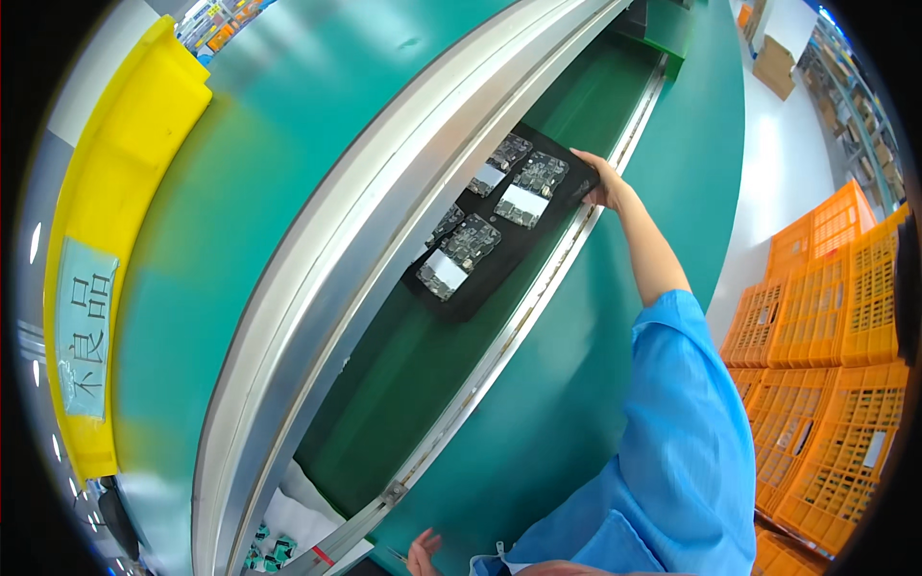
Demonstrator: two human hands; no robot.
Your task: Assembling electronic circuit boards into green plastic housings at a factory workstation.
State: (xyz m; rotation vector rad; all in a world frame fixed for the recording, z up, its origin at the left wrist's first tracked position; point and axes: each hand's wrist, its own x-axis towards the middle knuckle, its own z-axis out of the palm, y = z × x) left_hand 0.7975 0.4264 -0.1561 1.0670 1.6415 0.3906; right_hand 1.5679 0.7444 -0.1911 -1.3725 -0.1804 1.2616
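A black tray (528,245) lies on the dark green conveyor belt (384,408), tilted along its length. Several dark circuit boards (536,182) with white patches sit in it, some partly hidden by the metal rail. My right hand (603,182) grips the tray's far right corner, fingers closed around its edge. Down at the lower edge, my left hand (424,554) is only partly in view, its fingers curled. A thin, pointed thing shows beside those fingertips, too small to name.
A broad metal rail (384,192) borders the belt on the left, a thin rail (519,331) on the right. A yellow bin (115,202) stands far left. White sheeting with small green pieces (279,552) lies at the belt's near end. Orange crates (816,336) stack at right.
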